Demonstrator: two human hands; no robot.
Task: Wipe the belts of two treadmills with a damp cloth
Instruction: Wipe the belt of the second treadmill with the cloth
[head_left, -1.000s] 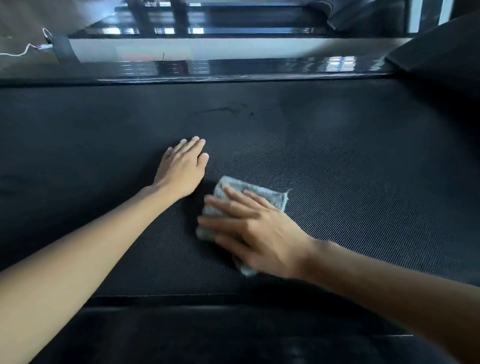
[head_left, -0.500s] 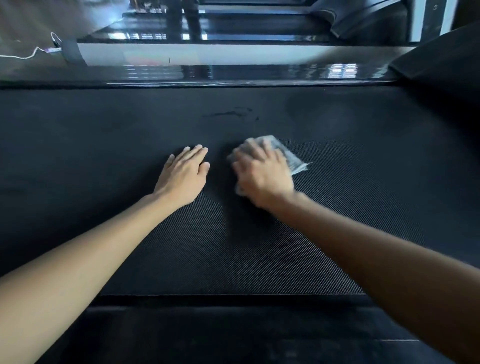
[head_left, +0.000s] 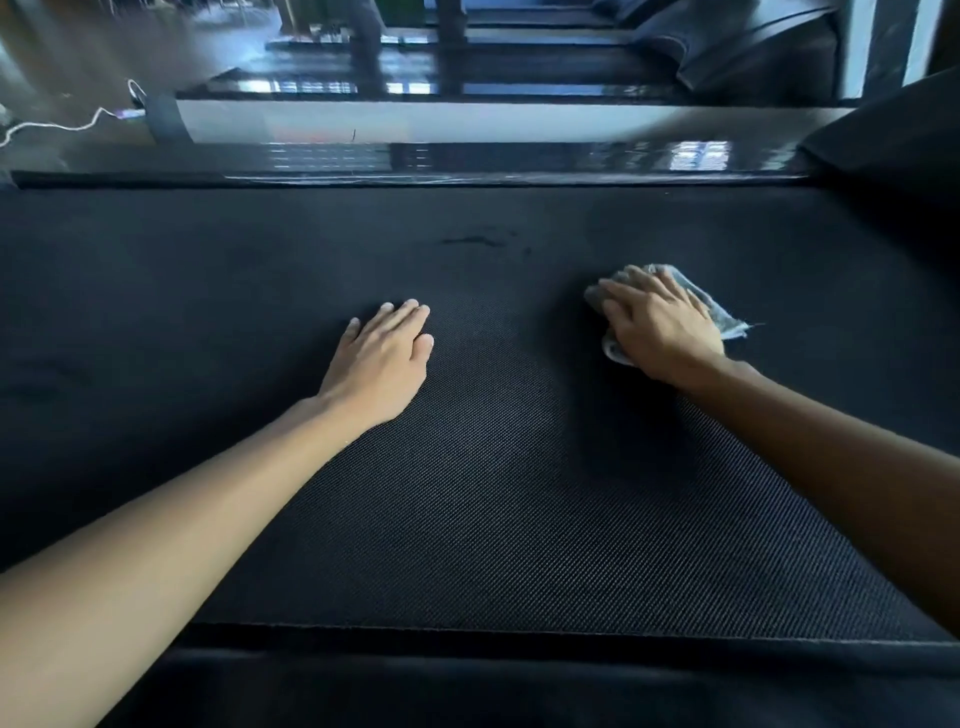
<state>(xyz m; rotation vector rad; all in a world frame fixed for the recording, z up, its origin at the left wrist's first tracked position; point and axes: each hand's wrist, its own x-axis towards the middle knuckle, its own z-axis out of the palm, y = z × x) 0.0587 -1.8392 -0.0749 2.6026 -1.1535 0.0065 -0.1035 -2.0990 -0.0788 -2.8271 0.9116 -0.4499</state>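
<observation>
A wide black textured treadmill belt (head_left: 493, 519) fills most of the head view. My right hand (head_left: 657, 325) presses flat on a grey cloth (head_left: 724, 317) at the belt's middle right, and the cloth's edges stick out from under the fingers and palm. My left hand (head_left: 384, 358) rests flat on the belt's middle, fingers straight, holding nothing. A dark smudge (head_left: 470, 240) marks the belt just beyond and between the two hands.
The glossy side rail (head_left: 467, 156) of the treadmill runs along the belt's far edge. A white cable (head_left: 62, 124) lies on the floor at the far left. A dark raised cover (head_left: 883, 135) stands at the far right. The near frame edge (head_left: 519, 675) lies below the belt.
My right hand has slid the cloth away from me and then to the right across the belt. The left hand has stayed in place.
</observation>
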